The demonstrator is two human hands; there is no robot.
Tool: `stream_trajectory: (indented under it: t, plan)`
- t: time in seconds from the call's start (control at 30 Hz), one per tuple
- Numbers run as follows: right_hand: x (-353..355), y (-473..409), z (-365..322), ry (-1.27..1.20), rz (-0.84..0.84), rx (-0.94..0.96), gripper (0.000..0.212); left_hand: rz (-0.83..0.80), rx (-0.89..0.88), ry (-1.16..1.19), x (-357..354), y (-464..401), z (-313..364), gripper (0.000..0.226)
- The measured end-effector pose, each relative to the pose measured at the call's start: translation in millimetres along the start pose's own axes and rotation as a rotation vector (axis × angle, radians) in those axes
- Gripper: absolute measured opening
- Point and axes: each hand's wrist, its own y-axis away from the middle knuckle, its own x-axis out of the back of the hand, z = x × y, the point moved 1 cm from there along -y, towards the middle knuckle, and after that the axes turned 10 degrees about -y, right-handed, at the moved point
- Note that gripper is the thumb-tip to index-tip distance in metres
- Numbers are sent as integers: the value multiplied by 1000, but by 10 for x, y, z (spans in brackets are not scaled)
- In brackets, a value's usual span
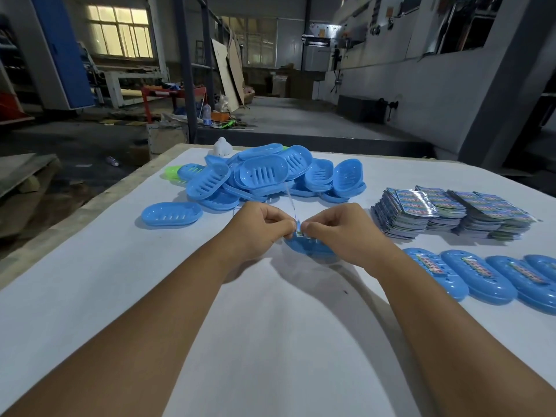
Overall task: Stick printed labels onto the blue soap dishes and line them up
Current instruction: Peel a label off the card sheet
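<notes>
Both forearms are reaching over the white table [90,296]; the left hand [258,228] and right hand [340,233] are pinching a label [298,228] between them, seemingly peeling its clear backing, just above a blue soap dish [310,249]; right of that dish, labelled dishes [478,275] are lining up; beyond it, the unlabelled pile [264,176] and label stacks [451,212] are waiting within reach.

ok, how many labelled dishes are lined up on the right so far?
4 visible, in a row at the table's right edge: first, second, third, fourth, cut off by the frame. More may sit out of view.
</notes>
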Motion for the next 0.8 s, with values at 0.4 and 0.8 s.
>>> stream_trajectory:
  t: [0.4, 0.8]
  plan:
    - [-32, 8, 1, 59, -22, 13, 24, 14, -31, 33, -42, -4, -37, 10]
    - [-56, -4, 12, 137, 75, 34, 42, 83, -151, -162, -89, -23, -43, 12]
